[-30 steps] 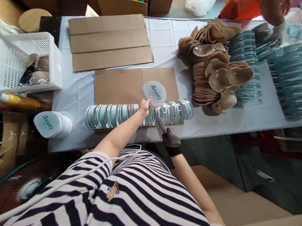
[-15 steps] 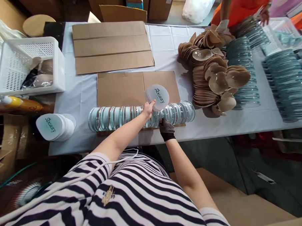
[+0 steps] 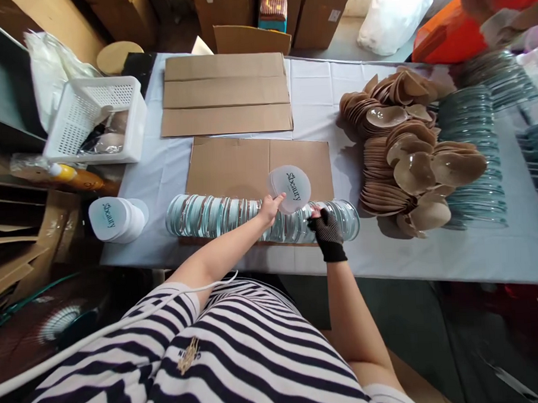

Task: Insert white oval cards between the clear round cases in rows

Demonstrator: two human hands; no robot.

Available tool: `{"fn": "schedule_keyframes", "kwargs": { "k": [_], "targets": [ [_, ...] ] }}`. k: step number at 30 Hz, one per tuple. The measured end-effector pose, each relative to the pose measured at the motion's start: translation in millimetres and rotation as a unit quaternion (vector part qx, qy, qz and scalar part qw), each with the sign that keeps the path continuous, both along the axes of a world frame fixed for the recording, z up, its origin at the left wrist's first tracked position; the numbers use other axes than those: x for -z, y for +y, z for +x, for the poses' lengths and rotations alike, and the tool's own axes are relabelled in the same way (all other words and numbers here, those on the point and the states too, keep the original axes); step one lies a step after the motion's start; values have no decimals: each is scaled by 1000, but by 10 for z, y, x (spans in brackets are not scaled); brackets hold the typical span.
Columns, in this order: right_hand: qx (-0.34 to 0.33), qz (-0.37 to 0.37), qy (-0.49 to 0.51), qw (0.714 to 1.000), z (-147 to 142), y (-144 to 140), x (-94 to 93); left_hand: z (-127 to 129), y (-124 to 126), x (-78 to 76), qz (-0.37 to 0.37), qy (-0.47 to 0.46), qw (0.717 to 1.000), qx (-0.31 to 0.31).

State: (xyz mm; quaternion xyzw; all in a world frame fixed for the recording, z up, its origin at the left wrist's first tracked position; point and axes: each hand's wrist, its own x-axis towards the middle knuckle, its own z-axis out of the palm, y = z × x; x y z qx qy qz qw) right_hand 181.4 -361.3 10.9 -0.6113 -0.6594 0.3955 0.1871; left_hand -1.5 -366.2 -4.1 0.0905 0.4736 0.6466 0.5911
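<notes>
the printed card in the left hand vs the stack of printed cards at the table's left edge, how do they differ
The held card is a single piece, while the card stack is many piled together. The held card is lifted above the row of clear cases, pinched by the left hand; the card stack rests on the table, untouched. Both are white, rounded and carry the same dark "beauty" print.

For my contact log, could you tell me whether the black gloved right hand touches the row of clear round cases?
Touching: head view shows right hand resting on the row of clear round cases.
</notes>
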Motion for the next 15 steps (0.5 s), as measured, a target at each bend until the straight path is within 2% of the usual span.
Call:
{"fn": "schedule_keyframes", "kwargs": {
  "k": [2,3,5,7,9,11,13,14,15],
  "targets": [
    [31,109,-15,993,-80,183,-134,-3,-92,-60,15,-7,1000,12],
    [22,146,-30,989,-158,215,-193,-9,-148,-88,23,-12,1000,13],
    [-21,211,-52,976,-371,155,-277,-31,-264,-128,16,-19,1000,-1],
    [-64,260,-46,962,-606,6,-308,-69,-356,-149,-22,-26,999,-21],
    [-69,250,-28,965,-781,-128,-305,-130,-403,-162,-55,-35,998,-17],
    [6,203,-18,979,-816,-216,-293,-225,-400,-178,-55,-46,997,0],
    [119,179,-27,976,-688,-336,-292,-357,-355,-196,-38,-52,998,-4],
    [150,178,-43,972,-583,-442,-295,-432,-323,-201,-32,-54,998,-12],
    [152,177,-68,970,-472,-586,-298,-506,-290,-201,-30,-56,998,-21]
  ]
}}
